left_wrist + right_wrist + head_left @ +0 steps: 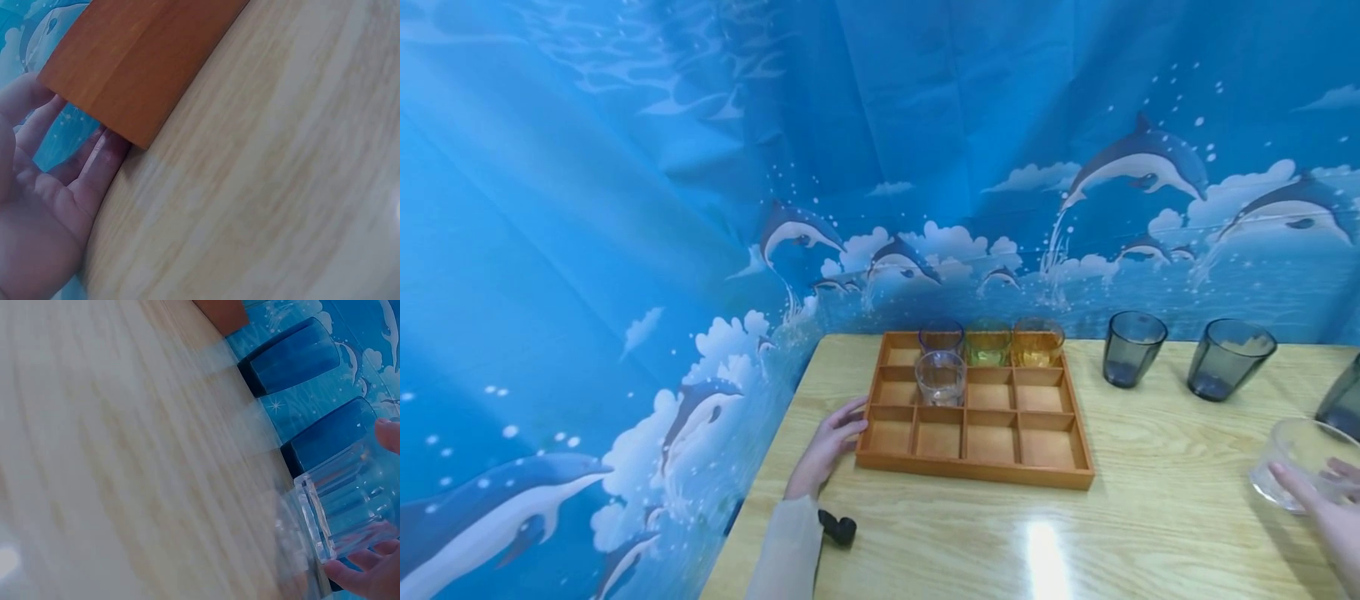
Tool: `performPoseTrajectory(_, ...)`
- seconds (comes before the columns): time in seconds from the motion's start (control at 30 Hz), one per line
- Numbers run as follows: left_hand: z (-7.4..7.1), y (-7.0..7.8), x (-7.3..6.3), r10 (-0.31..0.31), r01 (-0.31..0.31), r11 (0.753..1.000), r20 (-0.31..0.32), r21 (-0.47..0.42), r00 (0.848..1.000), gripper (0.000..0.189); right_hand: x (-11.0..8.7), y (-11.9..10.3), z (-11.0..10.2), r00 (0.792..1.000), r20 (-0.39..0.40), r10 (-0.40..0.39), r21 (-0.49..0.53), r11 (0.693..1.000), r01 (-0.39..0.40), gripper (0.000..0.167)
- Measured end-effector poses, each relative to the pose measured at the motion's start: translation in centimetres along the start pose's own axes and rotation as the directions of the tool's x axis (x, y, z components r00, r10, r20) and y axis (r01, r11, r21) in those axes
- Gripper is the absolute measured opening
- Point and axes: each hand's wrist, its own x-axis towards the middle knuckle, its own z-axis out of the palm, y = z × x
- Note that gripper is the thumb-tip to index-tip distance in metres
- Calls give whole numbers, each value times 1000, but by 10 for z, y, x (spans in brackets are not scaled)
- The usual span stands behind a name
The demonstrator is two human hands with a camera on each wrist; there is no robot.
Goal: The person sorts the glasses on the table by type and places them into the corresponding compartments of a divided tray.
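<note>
Against the left side of a wooden compartment tray [973,477], my left hand [829,446] rests its fairly straight fingers. In the left wrist view, those fingertips touch the tray's end wall [112,81]. My right hand [1326,521], partly cut off at the right edge, grips a clear drinking glass [1270,479] between thumb and fingers. The right wrist view shows this glass [344,506] upright, its base at the tabletop. Inside the tray, blue [942,337], green [988,346] and amber [1037,346] glasses occupy the back row; another clear glass [940,379] sits in the middle row.
Two tall smoky-grey glasses, one [1133,350] nearer the tray and one [1228,358] farther right, stand along the table's back. A third dark glass [1341,400] is cut off at the right. A dolphin-print curtain [880,167] hangs behind the wooden table [955,533].
</note>
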Motion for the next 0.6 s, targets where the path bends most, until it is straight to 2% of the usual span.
performPoseTrajectory(0.1, 1, 0, 0, -2, 2, 1000, 1, -5, 1000, 50, -1, -2, 0, 997, -10, -81, 54, 995, 82, 82)
performPoseTrajectory(0.2, 1, 0, 1, -4, 4, 1000, 4, -3, 1000, 52, -1, -3, 2, 986, -12, -166, 52, 985, 166, 88)
performPoseTrajectory(0.37, 0, 0, 1, -14, 14, 1000, 9, -3, 1000, 52, -6, -13, 11, 976, 23, -217, -27, 976, 217, 91)
performPoseTrajectory(0.53, 0, 3, -1, -14, 14, 1000, 16, -1, 1000, 50, -14, -35, 19, 954, 93, -285, -123, 948, 295, 95)
performPoseTrajectory(0.6, 0, 3, -1, -18, 18, 1000, 17, -5, 1000, 50, -16, -41, 22, 938, 125, -322, -122, 934, 337, 96)
